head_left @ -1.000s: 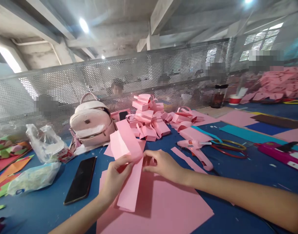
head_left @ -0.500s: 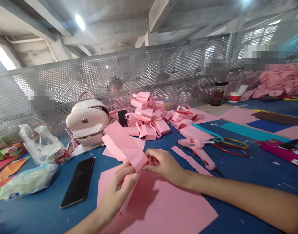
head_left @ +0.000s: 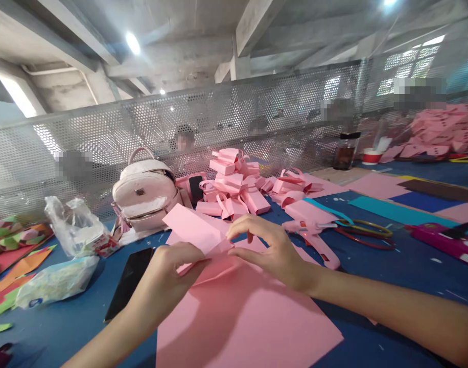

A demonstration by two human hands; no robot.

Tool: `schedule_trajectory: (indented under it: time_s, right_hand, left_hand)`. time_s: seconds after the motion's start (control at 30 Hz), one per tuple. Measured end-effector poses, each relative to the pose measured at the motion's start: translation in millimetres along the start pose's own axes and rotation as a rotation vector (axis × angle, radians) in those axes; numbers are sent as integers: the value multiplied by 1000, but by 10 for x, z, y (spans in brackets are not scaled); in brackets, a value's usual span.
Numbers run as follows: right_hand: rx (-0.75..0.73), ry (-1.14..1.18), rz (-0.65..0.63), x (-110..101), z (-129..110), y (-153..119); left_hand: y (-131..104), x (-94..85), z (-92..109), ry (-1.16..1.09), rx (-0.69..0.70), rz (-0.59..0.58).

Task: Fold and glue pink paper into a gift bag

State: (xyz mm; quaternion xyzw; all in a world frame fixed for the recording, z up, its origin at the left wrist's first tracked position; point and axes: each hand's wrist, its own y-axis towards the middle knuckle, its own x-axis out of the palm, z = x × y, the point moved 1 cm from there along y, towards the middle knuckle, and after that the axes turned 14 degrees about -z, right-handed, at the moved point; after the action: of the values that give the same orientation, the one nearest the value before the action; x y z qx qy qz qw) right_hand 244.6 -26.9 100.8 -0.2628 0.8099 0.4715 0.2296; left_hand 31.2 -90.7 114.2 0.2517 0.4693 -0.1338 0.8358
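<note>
Folded paper [head_left: 197,229] sits between 2 hands, over pink sheets [head_left: 280,327]. Left hand [head_left: 172,263] pinches its near edge; right hand [head_left: 276,250] meets its right end, grip unclear. Probably light and easily creased, it suits gentle edge holds.

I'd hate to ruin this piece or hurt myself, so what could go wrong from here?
The folded pink paper at the fingertips of your left hand and right hand could crease askew if pulled unevenly. The glue gun lies close to your right hand; if it's hot, which I can't tell, brushing it might burn you. Your left forearm partly hides the phone, so you might knock it.
</note>
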Motion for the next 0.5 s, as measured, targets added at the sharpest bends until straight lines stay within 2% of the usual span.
schedule_trajectory:
  time_s: [0.1,0.2,0.33,0.5]
  right_hand:
    - [-29,-61,-67,-11,21,46]
    - [-10,-53,-46,15,106,54]
    - [-7,-3,17,67,186,38]
    - [-20,110,37,109,169,53]
  left_hand:
    - [32,-89,-33,125,43,135]
    - [38,-81,-79,197,41,241]
    - [34,-15,-124,193,25,277]
    - [29,15,-129,193,64,297]
